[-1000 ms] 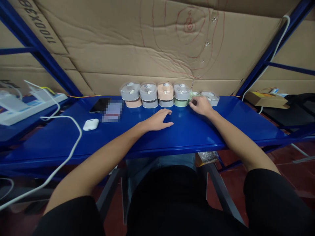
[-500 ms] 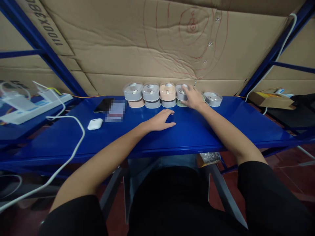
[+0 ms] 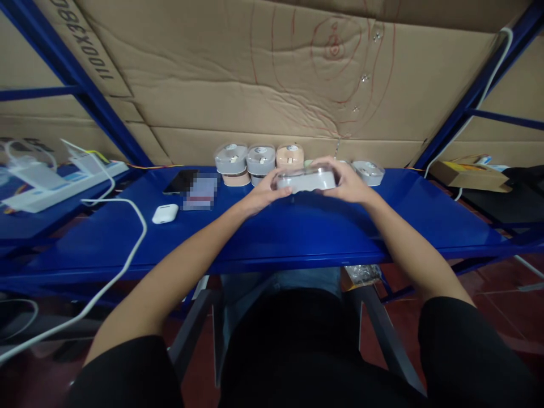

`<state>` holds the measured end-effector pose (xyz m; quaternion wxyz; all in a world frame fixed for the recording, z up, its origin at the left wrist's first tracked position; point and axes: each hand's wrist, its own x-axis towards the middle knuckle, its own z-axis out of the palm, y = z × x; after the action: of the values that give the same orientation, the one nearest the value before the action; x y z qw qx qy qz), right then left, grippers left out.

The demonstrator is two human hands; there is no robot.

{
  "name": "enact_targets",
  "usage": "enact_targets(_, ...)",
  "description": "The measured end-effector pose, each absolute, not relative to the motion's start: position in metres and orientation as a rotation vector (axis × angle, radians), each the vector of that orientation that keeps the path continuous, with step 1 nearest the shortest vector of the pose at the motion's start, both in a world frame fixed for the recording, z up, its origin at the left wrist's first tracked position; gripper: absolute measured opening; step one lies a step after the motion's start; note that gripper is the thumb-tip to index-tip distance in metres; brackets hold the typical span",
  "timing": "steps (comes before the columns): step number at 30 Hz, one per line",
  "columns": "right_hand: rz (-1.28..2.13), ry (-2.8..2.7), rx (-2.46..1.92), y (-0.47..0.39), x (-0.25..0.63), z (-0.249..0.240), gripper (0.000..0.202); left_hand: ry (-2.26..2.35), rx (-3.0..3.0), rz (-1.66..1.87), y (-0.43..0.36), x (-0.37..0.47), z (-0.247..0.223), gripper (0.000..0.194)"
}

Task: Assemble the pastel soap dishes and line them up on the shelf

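Observation:
Between both hands a grey box with a clear lid (image 3: 306,180) is held above the blue table, tilted and blurred by motion. My left hand (image 3: 267,191) grips its left end, thumb along the near side. Around the right end my right hand (image 3: 347,182) is closed. Behind it stands a row of similar lidded boxes, stacked in twos: a grey box (image 3: 232,158) over a peach one, another grey box (image 3: 260,160), and a peach box (image 3: 290,154). Partly hidden behind my right hand is a green box (image 3: 307,162). A single grey box (image 3: 369,171) sits at the right end.
On the left of the blue table (image 3: 340,235) lie a white earphone case (image 3: 165,213), a dark phone (image 3: 181,181) and a pixelated item (image 3: 200,191). A white cable (image 3: 138,218) runs from a power strip (image 3: 63,187). A cardboard wall (image 3: 204,102) rises behind; an open carton (image 3: 471,174) stands right.
My right hand has lifted the grey box off the row's fourth stack and brought it nearer. My left hand, open and unoccupied before, has closed on the box's other end.

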<state>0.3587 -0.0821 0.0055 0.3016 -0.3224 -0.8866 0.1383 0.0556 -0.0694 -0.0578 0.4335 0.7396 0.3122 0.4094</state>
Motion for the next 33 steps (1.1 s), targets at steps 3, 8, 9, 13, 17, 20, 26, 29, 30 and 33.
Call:
enact_targets(3, 0.576, -2.447, -0.7, -0.081, 0.349, -0.01, 0.083, 0.794, 1.91, 0.893, -0.07, 0.049, -0.058, 0.097)
enact_targets(8, 0.62, -2.501, -0.742, -0.081, 0.342, -0.02, 0.108, 0.822, 2.186, 0.969, -0.078, 0.061, -0.067, 0.123)
enact_targets(9, 0.583, -2.5, -0.741, -0.083, 0.34, -0.021, 0.107, 0.8, 2.242, 0.989, -0.079, 0.066, -0.069, 0.126)
enact_targets(13, 0.415, -2.549, -0.773, -0.09, 0.333, -0.018, 0.094, 0.761, 2.302, 1.001, -0.084, 0.079, -0.076, 0.138)
enact_targets(17, 0.38, -2.468, -0.922, -0.086, 0.354, -0.002, 0.079, 0.869, 2.334, 0.953, -0.087, 0.073, -0.072, 0.143)
enact_targets(20, 0.351, -2.341, -1.262, -0.076, 0.382, 0.011, 0.08, 0.849, 2.464, 0.838, -0.091, 0.066, -0.065, 0.09)
enact_targets(26, 0.345, -2.392, -1.744, -0.059, 0.407, 0.013, 0.085, 0.862, 2.463, 0.852, -0.094, 0.065, -0.056, 0.044)
enact_targets(29, 0.362, -2.468, -1.827, -0.057, 0.406, 0.008, 0.089, 0.96, 2.408, 0.975, -0.089, 0.06, -0.048, 0.052)
enact_targets(30, 0.359, -2.492, -1.834, -0.057, 0.406, 0.007, 0.091, 1.01, 2.405, 0.995, -0.087, 0.056, -0.045, 0.053)
enact_targets(33, 0.335, -2.559, -1.822, -0.057, 0.405, 0.004, 0.097, 1.19, 2.433, 0.928, -0.079, 0.041, -0.039, 0.052)
